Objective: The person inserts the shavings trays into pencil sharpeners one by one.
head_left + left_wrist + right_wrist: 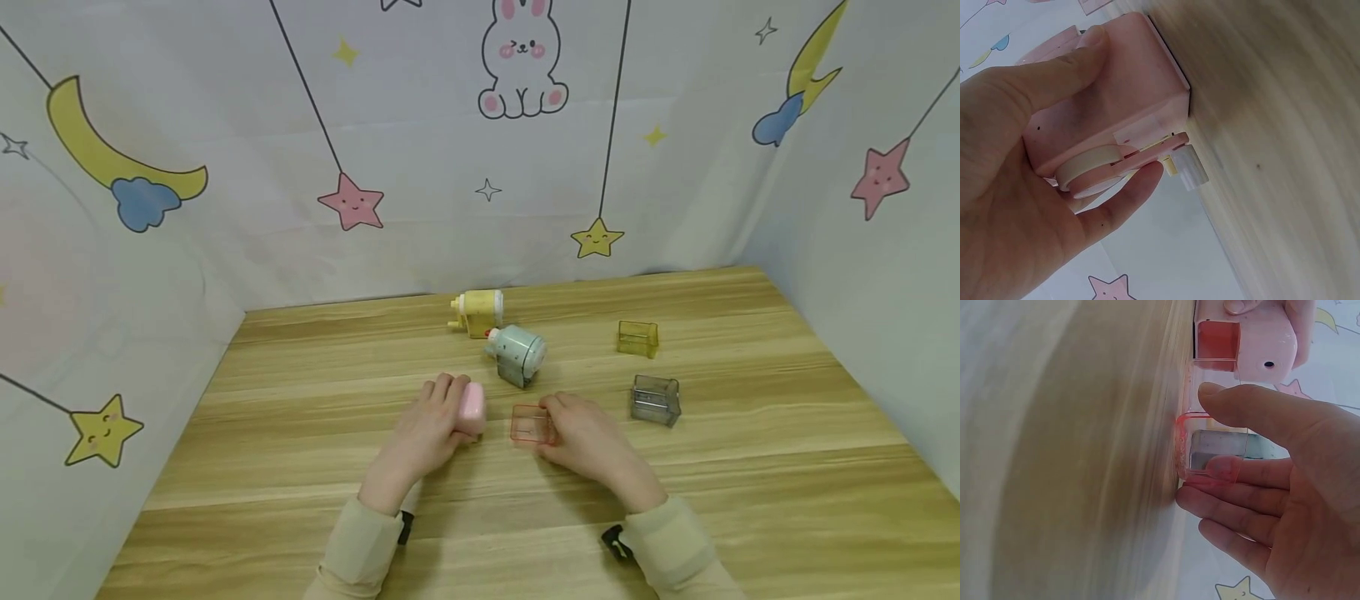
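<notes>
My left hand (429,421) grips a pink hand-crank pencil sharpener (1116,81) on the tabletop, thumb (1079,65) on one flat side. Its crank with a white knob (1191,167) sticks out near the fingertips in the left wrist view. In the right wrist view, a square opening (1218,342) shows in the sharpener's body. My right hand (588,437) pinches a clear pinkish shavings drawer (529,424) between thumb and fingers, just right of the sharpener. Drawer and opening face each other, and in the head view a gap separates them.
Behind the hands stand a yellow crank sharpener (480,310) and a pale blue-green one (519,353), close together. To the right lie a clear yellow drawer (637,338) and a grey one (655,400). A printed curtain (420,125) borders the wooden table (750,500).
</notes>
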Available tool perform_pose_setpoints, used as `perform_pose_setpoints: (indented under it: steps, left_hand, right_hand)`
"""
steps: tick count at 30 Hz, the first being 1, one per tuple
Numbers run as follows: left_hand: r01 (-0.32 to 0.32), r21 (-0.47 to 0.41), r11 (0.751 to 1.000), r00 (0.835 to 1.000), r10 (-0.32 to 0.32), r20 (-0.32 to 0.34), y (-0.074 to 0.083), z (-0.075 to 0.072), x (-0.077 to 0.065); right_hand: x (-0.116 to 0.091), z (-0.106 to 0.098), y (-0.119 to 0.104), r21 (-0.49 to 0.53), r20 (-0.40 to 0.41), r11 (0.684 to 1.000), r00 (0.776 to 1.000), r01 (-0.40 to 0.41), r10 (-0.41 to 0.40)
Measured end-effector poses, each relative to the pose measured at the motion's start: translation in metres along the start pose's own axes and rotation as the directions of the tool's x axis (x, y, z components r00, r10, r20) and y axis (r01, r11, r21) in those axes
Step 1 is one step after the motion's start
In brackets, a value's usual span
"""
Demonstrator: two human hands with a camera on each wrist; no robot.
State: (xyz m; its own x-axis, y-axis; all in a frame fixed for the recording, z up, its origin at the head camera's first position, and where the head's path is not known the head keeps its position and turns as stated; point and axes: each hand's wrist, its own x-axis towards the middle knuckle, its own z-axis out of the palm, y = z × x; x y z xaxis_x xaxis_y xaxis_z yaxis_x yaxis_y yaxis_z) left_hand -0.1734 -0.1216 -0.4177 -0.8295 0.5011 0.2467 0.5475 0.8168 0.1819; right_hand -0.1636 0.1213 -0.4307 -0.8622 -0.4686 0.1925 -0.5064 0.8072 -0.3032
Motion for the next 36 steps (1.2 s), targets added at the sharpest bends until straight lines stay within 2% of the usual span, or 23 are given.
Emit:
perform_pose_setpoints:
  steps: [27,36]
  left_hand:
    - [-0.029,-0.026,0.999,1.0,0.029,-0.004,0.009,0.003,0.003]
    - [-0.067,-0.05,0.997,0.998,0.066,-0.011,0.012,0.004,0.007]
  right_hand:
    - [0.004,0.004,-0.004,0.021,0.004,1.0,1.0,0.005,-0.005]
    - [0.006,0.004,-0.005,0.012,-0.003,1.0,1.0,0.019,-0.019]
